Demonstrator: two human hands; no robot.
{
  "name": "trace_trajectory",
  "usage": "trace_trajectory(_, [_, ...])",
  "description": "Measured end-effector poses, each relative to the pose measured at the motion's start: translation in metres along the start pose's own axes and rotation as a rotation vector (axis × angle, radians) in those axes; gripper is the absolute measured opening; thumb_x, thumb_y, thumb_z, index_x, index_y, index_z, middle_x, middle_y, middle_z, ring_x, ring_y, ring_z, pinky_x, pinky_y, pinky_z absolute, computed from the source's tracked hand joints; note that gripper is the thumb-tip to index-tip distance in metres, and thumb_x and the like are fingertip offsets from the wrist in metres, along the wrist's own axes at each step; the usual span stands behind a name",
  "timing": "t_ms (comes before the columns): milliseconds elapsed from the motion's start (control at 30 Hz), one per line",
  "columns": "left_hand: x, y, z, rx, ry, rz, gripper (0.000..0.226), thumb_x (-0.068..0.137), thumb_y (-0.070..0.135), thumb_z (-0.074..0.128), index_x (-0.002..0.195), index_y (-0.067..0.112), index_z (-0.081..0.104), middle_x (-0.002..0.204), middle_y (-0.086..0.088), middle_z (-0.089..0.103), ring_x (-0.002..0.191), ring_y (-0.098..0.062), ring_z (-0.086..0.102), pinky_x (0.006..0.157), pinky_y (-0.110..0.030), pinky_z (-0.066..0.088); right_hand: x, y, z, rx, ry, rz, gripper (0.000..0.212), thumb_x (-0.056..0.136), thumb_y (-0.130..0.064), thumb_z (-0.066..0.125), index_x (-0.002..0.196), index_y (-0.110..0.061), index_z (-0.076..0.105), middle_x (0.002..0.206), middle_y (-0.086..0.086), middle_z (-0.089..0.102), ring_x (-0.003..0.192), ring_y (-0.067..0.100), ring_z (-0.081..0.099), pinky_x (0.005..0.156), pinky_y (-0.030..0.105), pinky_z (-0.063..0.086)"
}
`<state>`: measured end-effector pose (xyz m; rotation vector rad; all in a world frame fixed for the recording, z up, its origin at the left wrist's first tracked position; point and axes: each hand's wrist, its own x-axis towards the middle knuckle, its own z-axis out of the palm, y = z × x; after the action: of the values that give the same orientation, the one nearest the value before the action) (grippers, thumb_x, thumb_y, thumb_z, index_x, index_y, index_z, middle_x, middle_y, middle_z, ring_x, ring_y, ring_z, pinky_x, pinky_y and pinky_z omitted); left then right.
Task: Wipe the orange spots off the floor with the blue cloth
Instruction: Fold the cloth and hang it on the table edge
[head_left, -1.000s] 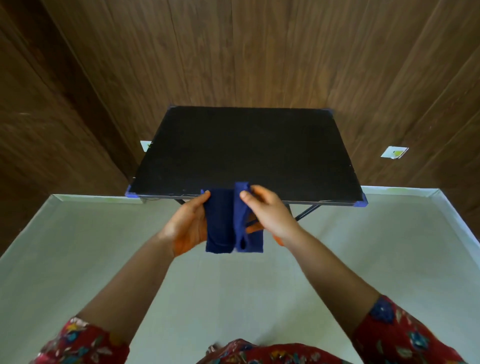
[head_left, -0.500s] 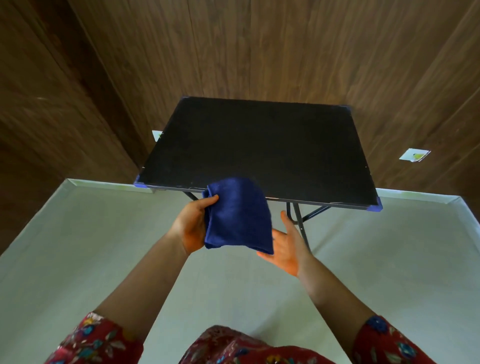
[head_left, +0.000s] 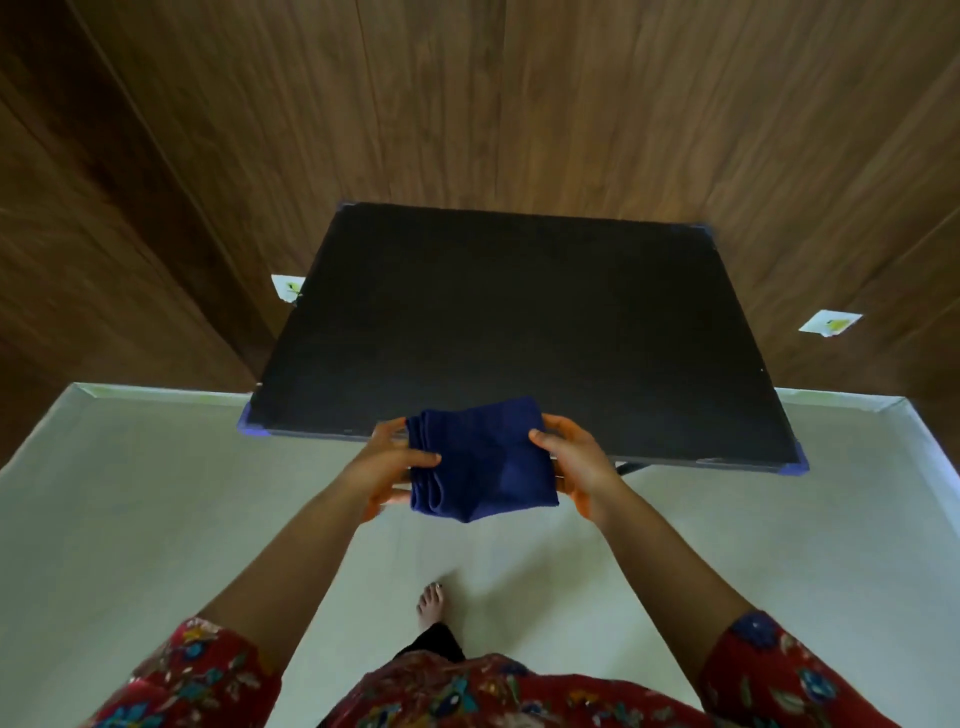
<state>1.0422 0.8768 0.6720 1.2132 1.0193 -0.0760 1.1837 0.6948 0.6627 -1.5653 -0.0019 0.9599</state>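
The blue cloth (head_left: 485, 460) is folded into a thick square and held in the air in front of me, over the near edge of the black table. My left hand (head_left: 387, 467) grips its left, layered edge, thumb on top. My right hand (head_left: 574, 465) grips its right edge, thumb on top and fingers underneath. No orange spots show on the pale floor (head_left: 156, 519) in this view.
A low black folding table (head_left: 519, 322) with blue corner caps stands just ahead against a wood-panelled wall. My bare foot (head_left: 432, 605) is on the floor below the cloth. Two small white tags (head_left: 829, 323) sit at the base of the wall.
The cloth was hanging from my left hand with my right hand open beneath it; now it is folded flatter and both hands hold it by its sides. The view has tilted down, showing my foot.
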Motion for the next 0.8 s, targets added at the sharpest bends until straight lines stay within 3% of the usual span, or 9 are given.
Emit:
trace_trajectory(200, [0.073,0.041,-0.006,0.109,0.027,0.225,0.07,0.083,-0.018,0.05,0.129,0.033,0.033,0.101,-0.003,0.061,0.085,-0.015,0.062,0.064,-0.033,0.053,0.074,-0.019,0.021,-0.068,0.139,-0.064,0.028,0.093,0.001,0.056,0.112,-0.019,0.055,0.112,0.003,0.062,0.095,0.024,0.064,0.073,0.036,0.055])
trace_trajectory(300, [0.11,0.061,-0.002,0.292,0.056,0.341,0.054,0.082,-0.014,0.053,0.119,0.025,0.048,0.113,-0.001,0.056,0.102,-0.024,0.06,0.082,-0.042,0.053,0.11,-0.034,0.021,-0.176,0.229,-0.1,0.026,0.092,-0.003,0.058,0.11,-0.022,0.056,0.116,0.007,0.064,0.104,0.029,0.063,0.09,0.049,0.052])
trace_trajectory(367, [0.136,0.075,0.002,0.41,0.09,0.392,0.044,0.082,-0.011,0.057,0.111,0.023,0.058,0.118,0.0,0.057,0.112,-0.027,0.058,0.086,-0.038,0.05,0.135,-0.045,0.019,-0.21,0.265,-0.102,0.027,0.091,-0.003,0.058,0.109,-0.023,0.056,0.114,0.006,0.064,0.106,0.03,0.063,0.093,0.051,0.05])
trace_trajectory(500, [0.171,0.09,0.008,0.508,0.151,0.399,0.047,0.082,-0.004,0.062,0.12,0.024,0.059,0.129,-0.004,0.059,0.11,-0.028,0.06,0.082,-0.034,0.051,0.17,-0.057,0.017,-0.261,0.298,-0.108,0.031,0.088,0.003,0.055,0.112,-0.017,0.058,0.105,0.002,0.062,0.105,0.027,0.061,0.096,0.046,0.049])
trace_trajectory(633, [0.19,0.089,0.009,0.491,0.17,0.362,0.052,0.08,-0.007,0.057,0.118,0.028,0.059,0.114,-0.005,0.066,0.089,-0.026,0.065,0.072,-0.037,0.055,0.201,-0.052,0.017,-0.33,0.315,-0.101,0.038,0.085,0.004,0.057,0.12,-0.012,0.061,0.11,0.005,0.065,0.111,0.028,0.061,0.094,0.038,0.048])
trace_trajectory(800, [0.211,0.075,0.004,0.418,0.129,0.307,0.05,0.081,-0.006,0.055,0.11,0.036,0.056,0.116,-0.002,0.067,0.095,-0.022,0.066,0.083,-0.048,0.057,0.218,-0.046,0.013,-0.478,0.354,-0.041,0.039,0.089,-0.005,0.054,0.126,-0.013,0.059,0.12,0.01,0.065,0.11,0.03,0.061,0.082,0.03,0.044])
